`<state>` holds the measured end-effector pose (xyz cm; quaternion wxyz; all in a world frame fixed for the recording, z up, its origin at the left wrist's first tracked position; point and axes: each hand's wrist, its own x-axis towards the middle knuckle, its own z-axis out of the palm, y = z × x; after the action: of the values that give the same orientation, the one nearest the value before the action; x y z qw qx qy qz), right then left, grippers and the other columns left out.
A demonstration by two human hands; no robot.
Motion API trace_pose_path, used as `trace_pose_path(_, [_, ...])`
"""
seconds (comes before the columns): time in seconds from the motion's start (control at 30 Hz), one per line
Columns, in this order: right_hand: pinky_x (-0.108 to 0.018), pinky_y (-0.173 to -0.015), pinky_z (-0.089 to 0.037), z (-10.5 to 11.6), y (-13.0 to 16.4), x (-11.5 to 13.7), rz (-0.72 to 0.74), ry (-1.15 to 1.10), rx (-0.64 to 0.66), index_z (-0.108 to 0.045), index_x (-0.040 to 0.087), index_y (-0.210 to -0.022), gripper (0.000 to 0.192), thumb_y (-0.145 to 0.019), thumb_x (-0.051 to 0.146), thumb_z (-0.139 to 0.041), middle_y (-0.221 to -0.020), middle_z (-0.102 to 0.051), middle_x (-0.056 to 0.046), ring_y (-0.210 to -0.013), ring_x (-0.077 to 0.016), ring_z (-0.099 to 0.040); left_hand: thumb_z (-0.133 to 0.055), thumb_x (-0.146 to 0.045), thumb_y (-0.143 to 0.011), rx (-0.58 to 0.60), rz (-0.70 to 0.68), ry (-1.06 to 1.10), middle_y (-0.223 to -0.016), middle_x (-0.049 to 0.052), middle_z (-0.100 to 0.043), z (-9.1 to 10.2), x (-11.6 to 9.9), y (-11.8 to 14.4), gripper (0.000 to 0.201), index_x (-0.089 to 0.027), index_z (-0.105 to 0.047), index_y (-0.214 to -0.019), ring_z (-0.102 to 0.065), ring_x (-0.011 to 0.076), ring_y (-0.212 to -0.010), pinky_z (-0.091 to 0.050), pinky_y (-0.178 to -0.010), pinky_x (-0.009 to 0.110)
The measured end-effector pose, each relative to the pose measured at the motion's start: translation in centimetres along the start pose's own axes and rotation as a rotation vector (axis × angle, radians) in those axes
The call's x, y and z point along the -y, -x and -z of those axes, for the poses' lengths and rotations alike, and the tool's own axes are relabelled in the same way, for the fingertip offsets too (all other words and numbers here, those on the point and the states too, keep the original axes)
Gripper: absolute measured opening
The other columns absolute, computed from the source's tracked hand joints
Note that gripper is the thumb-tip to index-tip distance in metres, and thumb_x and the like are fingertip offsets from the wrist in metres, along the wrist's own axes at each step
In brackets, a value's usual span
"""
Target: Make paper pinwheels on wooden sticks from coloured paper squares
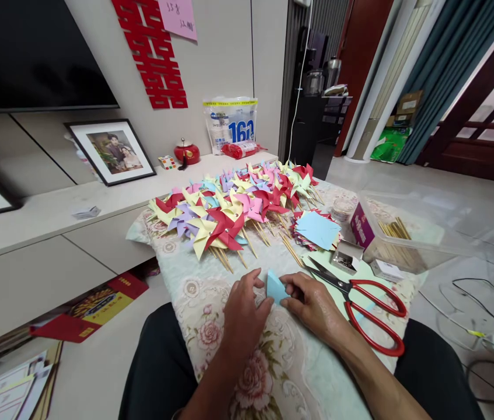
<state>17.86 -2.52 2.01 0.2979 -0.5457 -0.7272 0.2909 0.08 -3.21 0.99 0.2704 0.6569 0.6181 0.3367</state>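
A folded light-blue piece of paper (275,286) stands with its point upward just above the tablecloth. My right hand (315,303) pinches its right edge between thumb and fingers. My left hand (244,306) is at the left side, fingers curved and apart, with the thumb tip close to the paper's lower edge; whether it touches is hard to tell. Beyond the hands lie many finished paper pinwheels (225,229) on sticks. Red-handled scissors (352,291) lie open to the right, over pale green paper (332,286). A stack of cut paper squares (318,229) has a blue sheet on top.
A small box of metal pins (347,256) and a white box (386,270) sit near a clear plastic bin (426,245) holding wooden sticks (396,230). Loose sticks (291,251) lie beside the paper stack. A low cabinet (54,224) runs behind on the left; cables (475,297) trail on the floor.
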Motion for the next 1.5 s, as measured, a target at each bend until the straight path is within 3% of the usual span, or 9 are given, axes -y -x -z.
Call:
trace_pose_path(0.2, [-0.031,-0.071,-0.048,-0.1,0.3,-0.4,0.076,-0.082,-0.049,-0.068,0.02,-0.111,0.038,-0.075,0.007,-0.066,-0.086,-0.062,-0.002,-0.078,-0.0183,-0.06,-0.061,-0.015,-0.075,0.023,0.022,0.025,-0.09,0.002,-0.069,0.2,-0.4,-0.1,0.044,-0.02,-0.061,-0.118,-0.059,0.0257,-0.093,-0.045,-0.083,0.039])
trace_pose_path(0.3, [-0.037,-0.083,-0.05,0.1,0.3,-0.5,0.102,-0.065,-0.098,-0.066,0.019,-0.117,0.047,-0.072,0.007,-0.069,-0.101,-0.065,-0.007,-0.094,-0.0232,-0.061,-0.059,-0.013,-0.075,0.063,0.027,0.032,-0.079,0.0,-0.069,0.4,-0.5,-0.3,0.034,-0.022,-0.066,-0.107,-0.059,0.0257,-0.09,-0.044,-0.081,0.038])
trace_pose_path(0.4, [-0.043,-0.094,-0.047,0.1,0.3,-0.6,0.122,-0.06,-0.096,-0.064,0.02,-0.122,0.052,-0.072,0.007,-0.07,-0.116,-0.065,-0.01,-0.108,-0.0267,-0.059,-0.058,-0.01,-0.074,0.078,-0.011,0.012,-0.077,0.0,-0.069,0.5,-0.8,-0.5,0.027,-0.022,-0.068,-0.095,-0.059,0.0253,-0.089,-0.044,-0.081,0.038])
trace_pose_path(0.57, [-0.042,-0.089,-0.05,0.1,0.4,-0.8,0.074,-0.015,-0.07,-0.063,0.019,-0.125,0.052,-0.074,0.009,-0.068,-0.11,-0.067,-0.01,-0.101,-0.0264,-0.061,-0.061,-0.009,-0.073,0.074,-0.044,-0.085,-0.079,0.002,-0.067,0.4,-1.4,-0.5,0.013,-0.022,-0.063,-0.073,-0.056,0.0252,-0.086,-0.042,-0.078,0.037])
trace_pose_path(0.7, [-0.044,-0.092,-0.05,0.1,0.4,-1.0,0.079,-0.02,-0.096,-0.058,0.018,-0.131,0.058,-0.074,0.011,-0.069,-0.118,-0.065,-0.012,-0.107,-0.0277,-0.06,-0.061,-0.014,-0.078,0.042,-0.05,-0.068,-0.085,0.004,-0.067,0.1,-1.4,-0.2,0.01,-0.022,-0.062,-0.072,-0.058,0.0264,-0.09,-0.043,-0.082,0.039])
trace_pose_path(0.93, [-0.042,-0.086,-0.052,0.1,0.5,-1.2,0.042,-0.048,-0.101,-0.053,0.017,-0.138,0.064,-0.076,0.015,-0.068,-0.108,-0.068,-0.009,-0.093,-0.0243,-0.062,-0.059,-0.014,-0.079,-0.031,-0.131,0.148,-0.097,0.006,-0.066,-0.6,-1.0,0.1,0.009,-0.022,-0.064,-0.075,-0.063,0.0238,-0.096,-0.048,-0.088,0.039])
trace_pose_path(1.2, [-0.037,-0.083,-0.051,0.2,0.5,-1.1,0.012,-0.289,-0.126,-0.055,0.018,-0.137,0.064,-0.075,0.018,-0.07,-0.116,-0.066,-0.009,-0.091,-0.0216,-0.061,-0.059,-0.019,-0.082,-0.017,-0.116,0.351,-0.096,0.006,-0.07,-0.5,-1.4,0.4,0.011,-0.022,-0.07,-0.081,-0.067,0.0201,-0.087,-0.055,-0.074,0.03])
trace_pose_path(1.37, [-0.037,-0.088,-0.049,0.1,0.5,-0.9,-0.033,-0.474,-0.079,-0.052,0.016,-0.139,0.063,-0.078,0.023,-0.067,-0.106,-0.066,-0.007,-0.095,-0.0213,-0.062,-0.068,-0.023,-0.076,-0.022,-0.025,0.651,-0.101,0.008,-0.069,-1.2,-1.1,0.4,0.005,-0.019,-0.07,-0.077,-0.07,0.0217,-0.092,-0.057,-0.084,0.034])
trace_pose_path(1.5, [-0.034,-0.084,-0.05,0.1,0.6,-0.6,-0.01,-0.519,-0.064,-0.053,0.019,-0.139,0.06,-0.081,0.025,-0.067,-0.097,-0.066,-0.003,-0.088,-0.0186,-0.062,-0.075,-0.026,-0.074,0.058,0.16,0.9,-0.102,0.009,-0.074,-1.6,-0.9,0.5,0.014,-0.017,-0.07,-0.082,-0.072,0.0212,-0.088,-0.056,-0.082,0.034])
